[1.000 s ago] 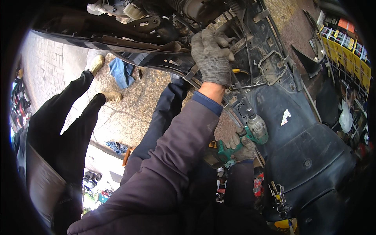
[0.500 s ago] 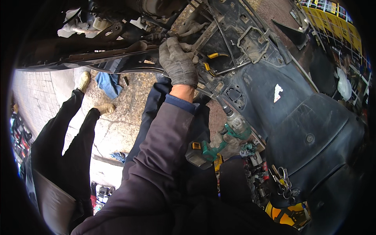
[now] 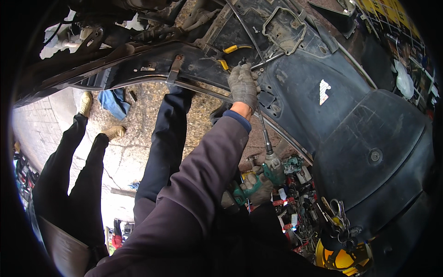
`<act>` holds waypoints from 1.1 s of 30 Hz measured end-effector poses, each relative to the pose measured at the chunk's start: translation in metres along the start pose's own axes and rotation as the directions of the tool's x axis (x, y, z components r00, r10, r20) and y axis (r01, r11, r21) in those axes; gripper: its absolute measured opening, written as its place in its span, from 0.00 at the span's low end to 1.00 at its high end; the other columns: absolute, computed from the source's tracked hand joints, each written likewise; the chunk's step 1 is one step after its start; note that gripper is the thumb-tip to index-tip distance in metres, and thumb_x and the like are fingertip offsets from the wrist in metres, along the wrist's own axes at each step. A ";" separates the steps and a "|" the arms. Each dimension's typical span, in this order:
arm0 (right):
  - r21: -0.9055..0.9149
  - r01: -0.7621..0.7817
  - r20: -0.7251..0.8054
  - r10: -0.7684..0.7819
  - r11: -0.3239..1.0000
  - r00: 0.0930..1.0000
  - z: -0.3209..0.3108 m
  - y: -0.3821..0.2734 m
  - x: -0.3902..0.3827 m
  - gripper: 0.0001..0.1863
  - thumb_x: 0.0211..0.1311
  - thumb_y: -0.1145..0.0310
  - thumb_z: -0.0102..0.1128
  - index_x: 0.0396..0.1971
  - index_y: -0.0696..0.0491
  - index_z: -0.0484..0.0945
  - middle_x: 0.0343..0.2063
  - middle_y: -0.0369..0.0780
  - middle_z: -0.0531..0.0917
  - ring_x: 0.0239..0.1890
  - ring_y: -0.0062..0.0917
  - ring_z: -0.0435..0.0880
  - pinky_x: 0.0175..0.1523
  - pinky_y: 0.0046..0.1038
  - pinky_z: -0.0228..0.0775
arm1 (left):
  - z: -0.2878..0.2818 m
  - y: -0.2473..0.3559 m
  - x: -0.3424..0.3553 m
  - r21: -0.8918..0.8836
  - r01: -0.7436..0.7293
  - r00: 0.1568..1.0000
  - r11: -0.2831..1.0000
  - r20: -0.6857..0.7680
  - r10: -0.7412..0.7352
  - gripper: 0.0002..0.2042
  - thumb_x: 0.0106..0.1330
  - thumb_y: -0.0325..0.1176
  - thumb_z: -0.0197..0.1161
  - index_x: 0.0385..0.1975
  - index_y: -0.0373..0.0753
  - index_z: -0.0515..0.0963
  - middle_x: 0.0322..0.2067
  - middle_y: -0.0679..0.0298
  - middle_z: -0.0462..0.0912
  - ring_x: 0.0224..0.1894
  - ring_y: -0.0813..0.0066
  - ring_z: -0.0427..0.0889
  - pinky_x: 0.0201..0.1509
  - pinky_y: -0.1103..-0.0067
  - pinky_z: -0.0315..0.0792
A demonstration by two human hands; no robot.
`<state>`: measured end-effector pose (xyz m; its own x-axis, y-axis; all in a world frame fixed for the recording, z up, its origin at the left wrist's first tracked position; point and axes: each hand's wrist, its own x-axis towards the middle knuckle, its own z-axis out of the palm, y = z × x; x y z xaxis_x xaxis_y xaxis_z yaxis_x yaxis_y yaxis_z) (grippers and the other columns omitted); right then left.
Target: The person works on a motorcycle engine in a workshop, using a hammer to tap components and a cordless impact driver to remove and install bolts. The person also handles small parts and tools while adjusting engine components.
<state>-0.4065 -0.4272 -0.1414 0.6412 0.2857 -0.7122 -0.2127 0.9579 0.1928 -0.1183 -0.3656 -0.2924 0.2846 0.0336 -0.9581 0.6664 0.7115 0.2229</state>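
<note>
My left hand (image 3: pixel 243 87), in a grey work glove, is over a dark vehicle panel with its fingers curled together. A small dark tip shows at the fingertips, but I cannot make out what it is. Just left of those fingers lies a yellow-handled hand tool (image 3: pixel 235 48), resembling pliers. Lower down, my gloved right hand (image 3: pixel 259 188) grips a green cordless drill (image 3: pixel 275 170). From its chuck a long thin shaft (image 3: pixel 262 123) points up toward the panel beside my left wrist; where its tip ends is hidden.
A large dark plastic panel (image 3: pixel 346 124) fills the right, with a bunch of keys (image 3: pixel 338 221) near its lower end. Below is a yellow helmet (image 3: pixel 344 259). Tools and parts crowd the ground beside the drill. At left stands another person (image 3: pixel 90 152) near a blue cloth (image 3: pixel 114 104).
My left hand has moved right and down along the panel, past the yellow-handled tool. The drill and right hand have dropped lower, with the shaft now more upright. The view has shifted slightly.
</note>
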 end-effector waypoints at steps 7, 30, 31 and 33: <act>-0.026 0.003 -0.035 -0.004 1.000 0.999 -0.015 -0.010 0.000 0.16 0.71 0.65 0.48 0.56 0.50 0.69 0.36 0.40 0.80 0.43 0.33 0.81 0.54 0.42 0.69 | 0.002 -0.016 0.015 0.122 0.047 0.999 0.991 0.007 -0.048 0.07 0.67 0.34 0.54 0.35 0.38 0.74 0.18 0.68 0.71 0.12 0.83 0.66 0.11 0.84 0.64; -0.724 0.010 -0.094 -0.113 0.690 0.989 0.188 -0.091 0.202 0.21 0.58 0.68 0.66 0.50 0.59 0.75 0.24 0.39 0.80 0.25 0.29 0.79 0.38 0.35 0.76 | 0.069 0.241 0.040 -0.422 -0.147 0.935 0.895 0.235 0.265 0.07 0.68 0.38 0.51 0.31 0.43 0.67 0.17 0.66 0.70 0.12 0.74 0.68 0.13 0.76 0.67; -0.743 0.018 -0.079 -0.114 0.669 0.990 0.191 -0.091 0.201 0.20 0.59 0.68 0.65 0.50 0.58 0.75 0.23 0.39 0.79 0.26 0.29 0.79 0.38 0.35 0.75 | 0.070 0.241 0.041 -0.413 -0.142 0.947 0.900 0.207 0.245 0.08 0.68 0.39 0.51 0.32 0.43 0.67 0.18 0.66 0.70 0.12 0.74 0.68 0.13 0.76 0.67; -0.743 -0.006 -0.125 -0.131 0.669 0.983 0.193 -0.088 0.199 0.20 0.59 0.68 0.65 0.50 0.58 0.74 0.23 0.39 0.78 0.26 0.30 0.79 0.38 0.35 0.74 | 0.072 0.240 0.042 -0.438 -0.066 0.961 0.897 0.215 0.175 0.09 0.69 0.42 0.52 0.34 0.44 0.67 0.19 0.66 0.72 0.13 0.73 0.69 0.13 0.75 0.67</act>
<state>-0.1180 -0.4491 -0.1698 0.5660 0.1522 -0.8102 -0.6941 0.6183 -0.3687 0.1033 -0.2436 -0.2663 0.5384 0.0062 -0.8426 0.2770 0.9431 0.1839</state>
